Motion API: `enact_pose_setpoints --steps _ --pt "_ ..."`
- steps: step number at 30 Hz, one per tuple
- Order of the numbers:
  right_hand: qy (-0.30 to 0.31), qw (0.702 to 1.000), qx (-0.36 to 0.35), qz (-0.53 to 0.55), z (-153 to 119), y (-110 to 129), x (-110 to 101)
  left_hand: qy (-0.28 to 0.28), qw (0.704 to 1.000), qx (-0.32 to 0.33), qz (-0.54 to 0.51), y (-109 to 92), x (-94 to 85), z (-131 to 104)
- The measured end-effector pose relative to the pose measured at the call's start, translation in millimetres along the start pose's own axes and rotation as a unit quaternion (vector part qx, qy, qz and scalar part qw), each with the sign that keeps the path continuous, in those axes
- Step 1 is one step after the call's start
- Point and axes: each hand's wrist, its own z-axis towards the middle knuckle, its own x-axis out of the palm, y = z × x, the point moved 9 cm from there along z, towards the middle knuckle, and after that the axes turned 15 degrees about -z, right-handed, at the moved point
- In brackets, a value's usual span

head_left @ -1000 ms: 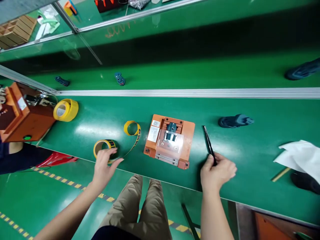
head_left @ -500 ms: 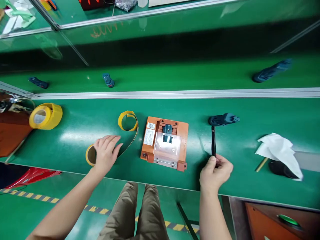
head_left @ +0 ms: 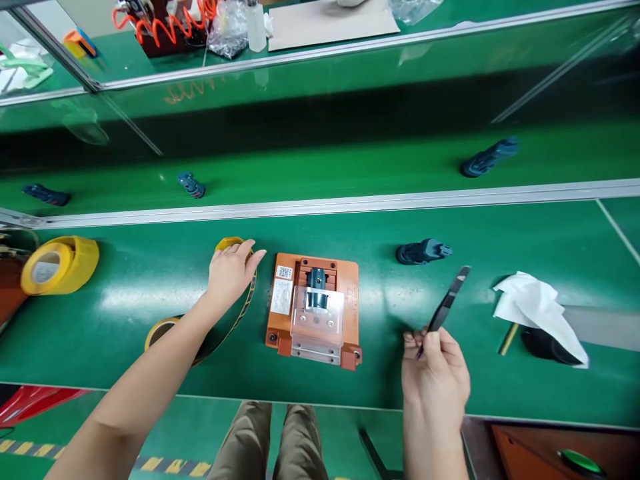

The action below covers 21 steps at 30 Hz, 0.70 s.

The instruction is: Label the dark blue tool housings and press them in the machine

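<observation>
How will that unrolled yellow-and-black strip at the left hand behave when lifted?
The strip is probably bendy, being thin and loosely bowed. Its curled yellow end may spring back. It seems to run toward the roll, so pulling might drag that.

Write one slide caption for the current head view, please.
Right hand holding black tweezers, left hand at curled yellow tape, an orange fixture between them.

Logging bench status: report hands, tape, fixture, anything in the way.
Right hand grips tweezers. Left hand over tape curl, contact unclear. Fixture between hands, dark part partly under clear cover. Left forearm partly hides tape roll.
</observation>
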Motion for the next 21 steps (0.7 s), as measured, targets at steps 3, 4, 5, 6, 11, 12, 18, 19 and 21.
enact_pose_setpoints --steps 3,4,5,6,11,12,18,19,21 --pt "0.128 0.981 0.081 0.123 -8.4 15.9 29.7 0.047 0.996 -0.071 -0.019 8.5 7.4 2.4" --pt "0.149 0.975 0.088 0.141 -12.5 23.5 36.3 0.048 0.994 -0.086 -0.051 11.0 5.1 0.0" --pt "0.163 0.971 0.086 0.152 -16.6 31.3 42.0 0.041 0.989 -0.098 -0.100 13.1 0.7 -3.7" --pt "0.177 0.969 0.078 0.156 -21.0 38.8 48.1 0.029 0.980 -0.109 -0.163 15.3 -5.0 -8.7" --pt "0.276 0.954 0.013 0.115 -50.1 70.6 97.9 -0.048 0.879 -0.194 -0.433 29.1 -28.2 -44.2" --pt "0.300 0.948 0.006 0.103 -57.2 75.4 111.3 -0.062 0.864 -0.208 -0.454 31.2 -30.6 -51.2" --pt "0.410 0.910 -0.009 0.065 -94.4 100.0 187.6 -0.114 0.830 -0.274 -0.472 47.3 -33.8 -86.6" --pt "0.422 0.904 -0.011 0.059 -98.5 103.3 198.2 -0.117 0.833 -0.271 -0.469 48.3 -34.6 -90.3" --pt "0.442 0.895 -0.014 0.052 -104.5 109.0 216.3 -0.110 0.841 -0.260 -0.461 47.2 -35.4 -95.1"
